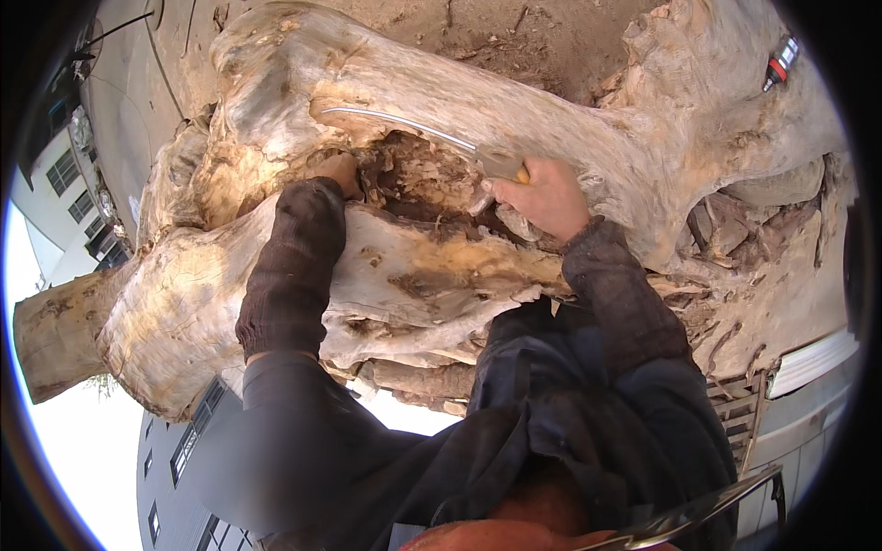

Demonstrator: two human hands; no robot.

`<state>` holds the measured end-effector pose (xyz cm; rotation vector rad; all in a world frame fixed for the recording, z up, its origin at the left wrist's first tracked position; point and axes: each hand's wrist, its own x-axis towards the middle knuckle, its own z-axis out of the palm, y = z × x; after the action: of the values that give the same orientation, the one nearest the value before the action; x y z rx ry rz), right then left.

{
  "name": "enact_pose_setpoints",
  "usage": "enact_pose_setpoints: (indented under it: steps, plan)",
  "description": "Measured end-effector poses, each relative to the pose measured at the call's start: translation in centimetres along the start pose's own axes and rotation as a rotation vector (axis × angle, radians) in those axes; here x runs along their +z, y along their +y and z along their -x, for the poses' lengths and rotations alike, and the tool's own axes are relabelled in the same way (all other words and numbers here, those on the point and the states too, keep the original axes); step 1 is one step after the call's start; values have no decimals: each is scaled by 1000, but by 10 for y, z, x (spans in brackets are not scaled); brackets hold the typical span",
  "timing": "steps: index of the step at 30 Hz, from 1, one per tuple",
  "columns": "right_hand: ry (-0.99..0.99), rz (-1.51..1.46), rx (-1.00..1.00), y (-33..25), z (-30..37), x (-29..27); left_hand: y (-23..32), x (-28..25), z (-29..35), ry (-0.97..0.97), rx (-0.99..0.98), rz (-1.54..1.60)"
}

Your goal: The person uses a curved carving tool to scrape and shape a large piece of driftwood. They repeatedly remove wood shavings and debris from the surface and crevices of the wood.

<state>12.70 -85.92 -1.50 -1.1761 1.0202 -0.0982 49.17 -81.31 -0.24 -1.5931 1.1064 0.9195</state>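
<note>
A large pale trunk (404, 78) with a rough brown hollow (436, 179) in its middle lies before me. My right hand (544, 197) is closed round the yellowish handle of a curved pruning saw (409, 119), held at the hollow's right end. Its long thin blade reaches left above the hollow's far rim; I cannot make out teeth. My left hand (340, 173) rests at the hollow's left edge against the wood, its fingers mostly hidden. Dark knitted sleeves cover both forearms.
A black-and-silver tool with a red ring (781, 64) lies on the trunk at the far right. Stones and broken roots (726, 225) sit in a gap on the right. Brown soil (524, 41) lies beyond the trunk. Buildings (69, 179) stand at the left.
</note>
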Motion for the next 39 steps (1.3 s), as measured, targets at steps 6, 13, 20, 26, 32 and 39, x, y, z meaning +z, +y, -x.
enact_pose_setpoints:
  steps: [6, 13, 20, 26, 32, 39]
  plan:
    - [-1, 107, -10, -6, -1, -6, -5, 11, -8, 18, 21, -29]
    - [25, 116, -35, -4, -2, -4, -11, 18, -15, 62, 48, -61]
    - [-11, 54, -5, -4, 0, -4, -5, -1, 9, 127, 83, -30]
    - [-49, 16, 12, 0, -4, 0, -26, -19, 38, 300, 173, 200]
    - [-64, -36, -51, 2, -2, -6, -21, -75, 161, 811, 342, 1408]
    - [-152, 124, -188, -4, 27, -24, -84, 73, 210, 1186, -207, 289]
